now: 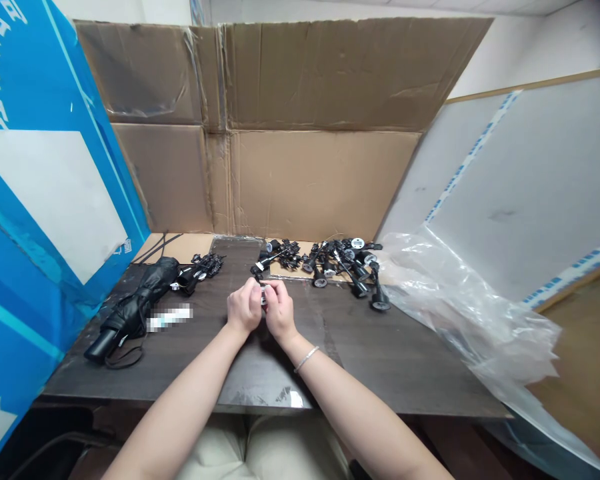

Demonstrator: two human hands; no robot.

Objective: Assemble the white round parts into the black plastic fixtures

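Observation:
Above the middle of the dark table, my left hand (245, 305) and my right hand (279, 308) meet with their fingers closed. Between the thumbs they grip a small black device with a pale face (263, 295). Its black end sticks out beyond the fingertips, and the rest is hidden by the hands. Just past them lies a heap of black bundled cables (287, 253). Further right is a pile of black cone-shaped devices (345, 260) with round pale faces and cables. One such device (380, 297) lies at the near right of that pile.
On the left of the table (405, 367) lie a folded black umbrella (135, 307), a blurred white strip (170, 317) and another black device with bundled cable (195, 273). A cardboard sheet (320, 180) stands behind. Clear plastic wrap (460, 307) drapes over the right edge.

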